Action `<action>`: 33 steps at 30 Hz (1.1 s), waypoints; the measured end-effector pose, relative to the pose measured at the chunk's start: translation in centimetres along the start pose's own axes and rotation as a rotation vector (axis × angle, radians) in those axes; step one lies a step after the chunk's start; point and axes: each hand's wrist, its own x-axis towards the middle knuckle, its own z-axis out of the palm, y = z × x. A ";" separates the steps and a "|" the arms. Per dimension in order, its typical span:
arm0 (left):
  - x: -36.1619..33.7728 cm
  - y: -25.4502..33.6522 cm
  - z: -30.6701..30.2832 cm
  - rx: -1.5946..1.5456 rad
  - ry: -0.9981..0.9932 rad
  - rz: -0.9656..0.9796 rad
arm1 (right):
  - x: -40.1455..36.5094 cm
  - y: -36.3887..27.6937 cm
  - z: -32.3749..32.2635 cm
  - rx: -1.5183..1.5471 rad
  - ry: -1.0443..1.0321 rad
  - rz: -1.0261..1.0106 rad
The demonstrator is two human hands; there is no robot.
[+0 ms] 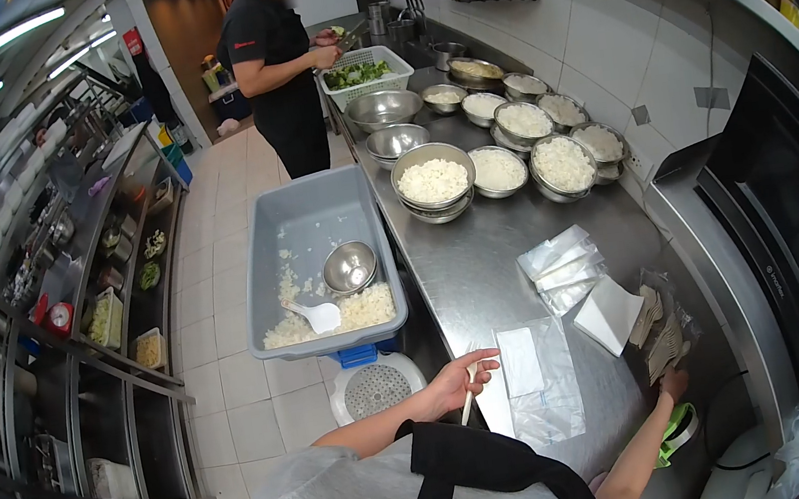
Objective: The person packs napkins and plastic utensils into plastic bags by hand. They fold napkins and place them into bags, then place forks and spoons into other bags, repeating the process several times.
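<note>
My left hand (465,382) is closed around a pale fork-like utensil (468,404), over the near edge of the steel counter. Just right of it lie a clear plastic bag (552,409) and a folded white napkin (518,360). At the far right, my right hand (674,383) touches the near end of a pile of flat brown pieces (667,343). Its fingers look curled, but what they grip is too small to make out. A stack of white napkins (610,315) and more clear bags (564,268) lie beyond.
A grey tub (254,258) holds cooked rice, a white scoop (317,316) and a steel bowl (349,267). Several rice-filled bowls (434,181) crowd the counter's far part. A co-worker (280,73) stands by a basket of greens (358,75). A dark screen (769,221) stands right.
</note>
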 end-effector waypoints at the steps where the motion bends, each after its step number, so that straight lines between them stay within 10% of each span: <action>1: 0.0 0.0 0.0 0.000 0.000 0.000 | -0.9 -1.4 -1.4 0.174 -0.161 0.141; 8: 0.2 0.7 0.5 -0.031 -0.033 0.034 | -11.0 -8.4 -6.8 1.285 -0.446 0.760; 15: 0.1 0.8 1.0 0.030 -0.075 0.017 | -22.5 -14.9 -9.6 1.345 -0.587 0.439; 24: -1.3 0.5 3.6 0.182 -0.105 0.085 | -32.7 -23.2 -9.3 0.735 -1.548 -0.026; 33: -2.4 0.7 3.7 0.373 -0.080 0.243 | -34.6 -25.4 -9.2 0.920 -1.600 0.007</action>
